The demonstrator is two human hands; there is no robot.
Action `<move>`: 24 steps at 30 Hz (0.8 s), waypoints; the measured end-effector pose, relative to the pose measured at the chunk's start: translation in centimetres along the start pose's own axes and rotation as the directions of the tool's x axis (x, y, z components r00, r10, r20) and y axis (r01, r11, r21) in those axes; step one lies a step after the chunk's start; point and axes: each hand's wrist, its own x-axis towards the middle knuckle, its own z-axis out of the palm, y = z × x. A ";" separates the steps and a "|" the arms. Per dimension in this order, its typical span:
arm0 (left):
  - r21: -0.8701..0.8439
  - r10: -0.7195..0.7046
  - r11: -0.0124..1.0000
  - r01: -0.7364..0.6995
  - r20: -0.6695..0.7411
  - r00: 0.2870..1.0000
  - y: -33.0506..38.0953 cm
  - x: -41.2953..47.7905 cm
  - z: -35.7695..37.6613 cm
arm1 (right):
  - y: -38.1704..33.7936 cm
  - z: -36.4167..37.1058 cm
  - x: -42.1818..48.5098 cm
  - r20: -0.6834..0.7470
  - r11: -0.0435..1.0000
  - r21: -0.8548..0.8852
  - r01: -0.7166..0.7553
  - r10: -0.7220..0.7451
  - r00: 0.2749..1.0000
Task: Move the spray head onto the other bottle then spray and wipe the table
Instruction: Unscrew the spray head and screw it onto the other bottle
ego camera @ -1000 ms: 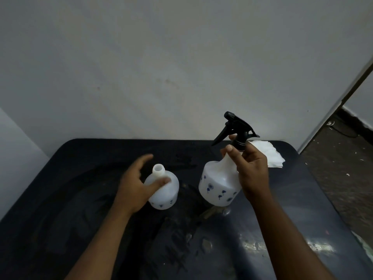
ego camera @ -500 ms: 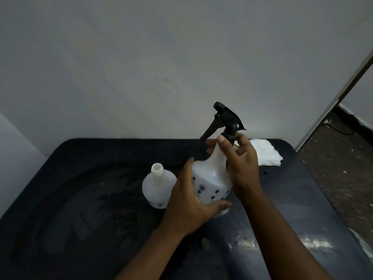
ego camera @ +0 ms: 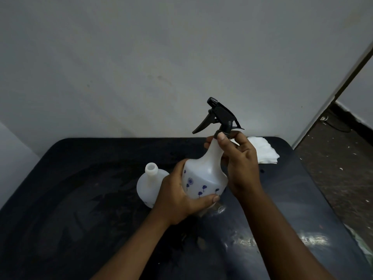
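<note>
A white bottle with blue flower prints (ego camera: 203, 176) is held just above the dark table (ego camera: 80, 199). My left hand (ego camera: 177, 199) wraps around its lower body. My right hand (ego camera: 239, 162) grips its neck, fingers at the collar of the black spray head (ego camera: 219, 116), which sits on top with the trigger pointing left. A second white bottle (ego camera: 148, 184) with an uncapped neck stands on the table just left of my left hand, partly hidden by it.
A stack of white paper tissues (ego camera: 264, 150) lies at the table's far right corner, behind my right hand. A grey wall rises behind the table. The table's right edge drops to a speckled floor (ego camera: 343, 178). Wet smears shine on the tabletop.
My left hand left the uncapped bottle and took hold of the flowered bottle's body. The flowered bottle has been lifted slightly and brought closer to the middle.
</note>
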 end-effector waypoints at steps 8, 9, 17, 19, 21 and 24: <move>-0.090 -0.011 0.996 0.018 0.076 0.997 0.2 0.2 -1.1 | 0.0 -0.9 0.2 0.118 1.000 0.025 -0.016 0.013 0.993; -0.108 -0.017 0.994 0.026 0.089 0.996 0.2 0.2 -1.2 | 0.0 -0.9 0.2 0.133 0.999 0.027 -0.016 0.013 0.991; -0.394 -0.053 0.899 0.190 0.333 0.941 0.4 -0.1 -1.7 | 0.0 -1.0 0.1 0.332 0.928 0.310 -0.206 0.098 0.938; -0.432 -0.038 0.876 0.216 0.384 0.923 0.5 -0.3 -1.6 | 0.1 -1.1 0.0 0.446 0.859 0.395 -0.325 0.130 0.885; -0.448 -0.032 0.866 0.224 0.398 0.917 0.5 -0.4 -1.3 | 0.0 -1.3 0.1 0.499 0.807 0.437 -0.397 0.149 0.853; -0.435 -0.062 0.872 0.223 0.354 0.933 0.4 -0.4 -1.0 | -0.3 -1.5 0.3 0.486 0.777 0.483 -0.403 0.145 0.862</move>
